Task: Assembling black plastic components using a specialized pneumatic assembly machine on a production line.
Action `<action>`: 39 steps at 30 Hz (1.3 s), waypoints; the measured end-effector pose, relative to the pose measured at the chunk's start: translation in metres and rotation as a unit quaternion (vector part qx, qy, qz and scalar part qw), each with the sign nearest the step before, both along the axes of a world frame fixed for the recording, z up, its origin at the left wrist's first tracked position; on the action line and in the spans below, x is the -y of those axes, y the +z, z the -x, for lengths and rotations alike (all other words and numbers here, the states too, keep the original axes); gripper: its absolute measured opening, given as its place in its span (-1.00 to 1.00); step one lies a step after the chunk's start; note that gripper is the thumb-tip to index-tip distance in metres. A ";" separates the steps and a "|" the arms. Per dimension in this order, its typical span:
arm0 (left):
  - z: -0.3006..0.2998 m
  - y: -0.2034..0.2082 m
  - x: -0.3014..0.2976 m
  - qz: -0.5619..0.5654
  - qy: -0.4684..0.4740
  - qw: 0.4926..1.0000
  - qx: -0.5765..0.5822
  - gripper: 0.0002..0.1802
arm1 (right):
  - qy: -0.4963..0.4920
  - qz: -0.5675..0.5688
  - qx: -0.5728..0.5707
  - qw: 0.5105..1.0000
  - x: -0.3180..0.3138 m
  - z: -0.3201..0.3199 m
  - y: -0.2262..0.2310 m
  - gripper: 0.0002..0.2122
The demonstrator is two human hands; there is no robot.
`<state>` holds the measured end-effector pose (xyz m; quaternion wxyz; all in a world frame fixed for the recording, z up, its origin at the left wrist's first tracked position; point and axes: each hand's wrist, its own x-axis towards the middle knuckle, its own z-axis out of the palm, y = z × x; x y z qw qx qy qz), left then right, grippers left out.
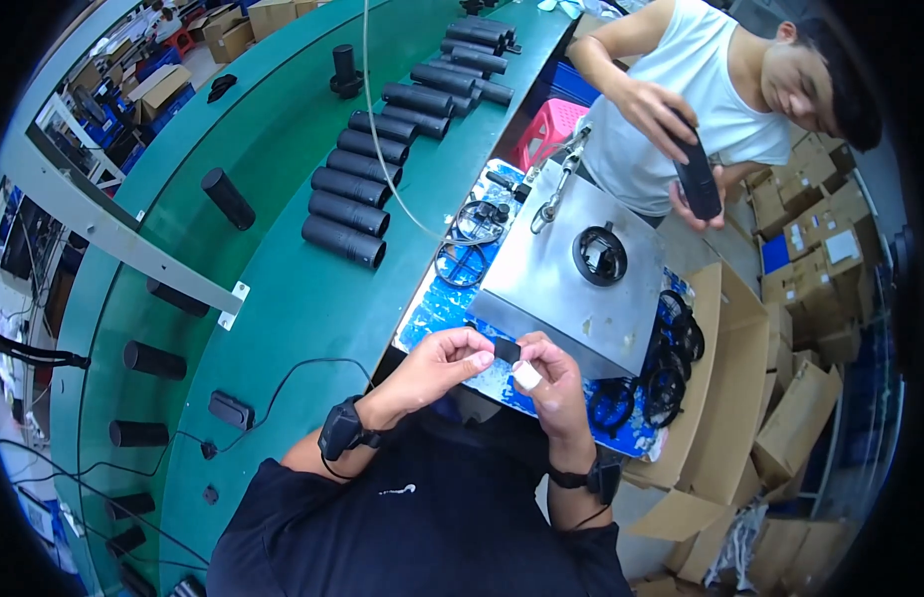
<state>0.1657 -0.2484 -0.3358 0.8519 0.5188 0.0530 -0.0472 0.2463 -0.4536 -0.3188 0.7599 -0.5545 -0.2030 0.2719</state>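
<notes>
- Holding one small flat black piece [507, 350] between them, the left hand [434, 371] and the right hand [558, 390] meet in front of the chest, near the close edge of the blue counter [419, 323].
- The fingers of the left hand are clamped on the left edge of this piece, thumb against forefinger.
- The fingers of the right hand are also closed on it, at its right edge; something white [526, 375] is at the right thumb, and I cannot tell whether it covers the thumb or is a separate thing.
- Just beyond the hands stands a grey metal box [526, 298], with a round black part [600, 255] on its top and a metal clamp [551, 204] near its far left edge.
- Black rings [665, 386] lie grouped at the right of this box, on the blue counter, whose paint is worn.
- An open cardboard box [720, 383] stands beside them, farther right.
- Across the metal box, a co-worker [676, 90] in a white sleeveless shirt holds a black tube [697, 177] with both hands.
- At the left, the curved green counter [273, 308] carries a long row of black cylinders [347, 239], mostly lying on their sides.
- On the same counter, nearer to the person, lies a small black device [231, 409].
</notes>
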 end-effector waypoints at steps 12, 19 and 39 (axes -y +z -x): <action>-0.003 -0.003 -0.002 -0.041 -0.029 0.999 0.004 -0.90 | -0.031 0.025 -0.009 0.999 0.001 0.002 0.002 -0.80; 0.001 -0.018 -0.017 -0.139 0.147 0.976 0.077 -0.91 | -0.222 0.293 0.323 0.872 0.025 -0.068 0.040 -0.61; 0.004 -0.035 -0.031 -0.088 0.194 0.973 0.084 -0.69 | -0.151 0.028 0.144 0.978 0.038 -0.186 0.100 -0.50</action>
